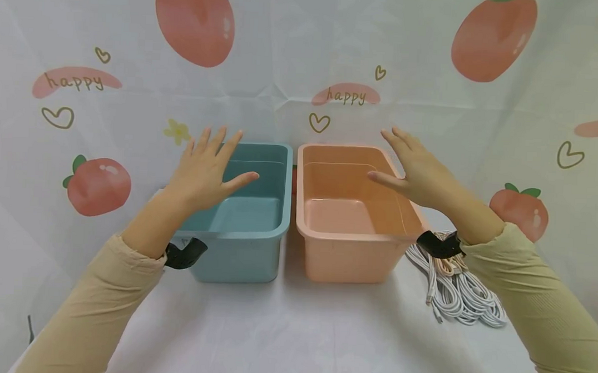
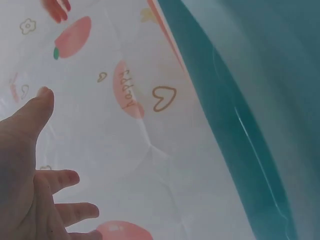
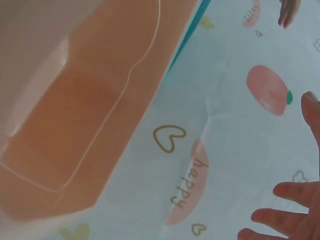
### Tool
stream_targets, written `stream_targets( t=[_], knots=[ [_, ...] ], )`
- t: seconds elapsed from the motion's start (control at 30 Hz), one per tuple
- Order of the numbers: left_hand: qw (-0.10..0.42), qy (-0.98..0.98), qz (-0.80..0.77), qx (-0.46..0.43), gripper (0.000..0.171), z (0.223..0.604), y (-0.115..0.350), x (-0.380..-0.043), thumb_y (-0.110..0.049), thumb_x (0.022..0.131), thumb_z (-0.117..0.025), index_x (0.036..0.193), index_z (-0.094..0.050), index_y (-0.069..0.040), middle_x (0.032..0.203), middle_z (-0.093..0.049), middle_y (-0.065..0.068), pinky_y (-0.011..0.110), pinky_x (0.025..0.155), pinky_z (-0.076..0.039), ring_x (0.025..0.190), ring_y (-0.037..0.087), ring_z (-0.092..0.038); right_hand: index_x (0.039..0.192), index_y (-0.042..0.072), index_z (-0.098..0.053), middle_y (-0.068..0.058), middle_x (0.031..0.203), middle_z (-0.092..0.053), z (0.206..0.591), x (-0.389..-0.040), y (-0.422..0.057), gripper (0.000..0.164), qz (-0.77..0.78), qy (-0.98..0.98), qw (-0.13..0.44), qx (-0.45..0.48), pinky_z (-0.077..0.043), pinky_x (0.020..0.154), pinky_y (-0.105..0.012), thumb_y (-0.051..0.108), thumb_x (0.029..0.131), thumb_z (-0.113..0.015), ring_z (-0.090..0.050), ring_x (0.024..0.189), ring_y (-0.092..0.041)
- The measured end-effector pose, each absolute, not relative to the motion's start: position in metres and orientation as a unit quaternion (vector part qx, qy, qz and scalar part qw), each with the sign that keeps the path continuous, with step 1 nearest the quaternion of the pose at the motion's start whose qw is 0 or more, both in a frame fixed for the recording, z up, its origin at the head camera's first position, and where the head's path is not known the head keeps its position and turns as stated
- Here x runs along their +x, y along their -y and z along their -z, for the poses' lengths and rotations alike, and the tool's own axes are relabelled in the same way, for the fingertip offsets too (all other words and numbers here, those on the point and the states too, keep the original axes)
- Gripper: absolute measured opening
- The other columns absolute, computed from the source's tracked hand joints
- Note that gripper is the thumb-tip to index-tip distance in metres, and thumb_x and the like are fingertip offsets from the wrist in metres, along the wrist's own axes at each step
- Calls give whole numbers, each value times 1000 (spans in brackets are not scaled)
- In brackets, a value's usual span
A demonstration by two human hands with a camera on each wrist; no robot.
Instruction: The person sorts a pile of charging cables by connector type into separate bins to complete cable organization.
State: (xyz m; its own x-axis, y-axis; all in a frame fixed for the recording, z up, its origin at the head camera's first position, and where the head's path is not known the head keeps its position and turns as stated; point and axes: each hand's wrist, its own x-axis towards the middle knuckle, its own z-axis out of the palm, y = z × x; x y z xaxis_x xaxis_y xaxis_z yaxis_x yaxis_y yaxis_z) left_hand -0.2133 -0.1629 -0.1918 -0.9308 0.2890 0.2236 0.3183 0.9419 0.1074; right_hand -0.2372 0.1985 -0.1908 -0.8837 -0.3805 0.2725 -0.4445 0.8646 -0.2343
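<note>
My left hand hovers over the left side of a teal plastic bin, fingers spread and nothing held. Above the right side of a peach-orange bin is my right hand, also with spread fingers and holding nothing. The two bins stand side by side with a narrow gap, and no objects show inside the visible parts. In the left wrist view the left thumb and fingertips stand apart beside the teal rim. The right wrist view shows the right fingers similarly spread.
Several bundles of white cable lie on the white tabletop, right of the orange bin and partly under the right forearm. A white cloth printed with fruit, hearts and "happy" hangs behind. Black straps circle both wrists.
</note>
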Motion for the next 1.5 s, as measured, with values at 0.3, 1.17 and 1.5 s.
stream_targets(
  t=[0.3, 1.17, 1.5],
  knots=[
    [115, 975, 114, -151, 83, 198, 185, -189, -60, 91, -43, 150, -18, -8, 154, -16, 24, 59, 115, -11, 142, 46, -9, 146, 6, -28, -20, 149, -32, 204, -223, -231, 72, -202, 940, 159, 223, -25, 109, -59, 39, 90, -59, -27, 139, -39],
    [118, 959, 252, -46, 71, 267, 254, -147, -51, 91, -50, 147, -30, -11, 149, -31, 23, 66, 98, -29, 134, 48, -29, 130, -4, -46, -29, 127, -52, 297, -196, -314, 50, -258, 944, 181, 100, -39, 89, -63, 27, 93, -57, -49, 112, -47],
    [116, 962, 246, -24, 68, 276, 256, -145, -52, 91, -50, 140, -42, -6, 146, -38, 20, 65, 93, -34, 130, 49, -34, 128, -8, -46, -34, 123, -52, 325, -191, -328, 51, -262, 948, 167, 68, -40, 89, -64, 26, 92, -59, -51, 109, -49]
  ],
)
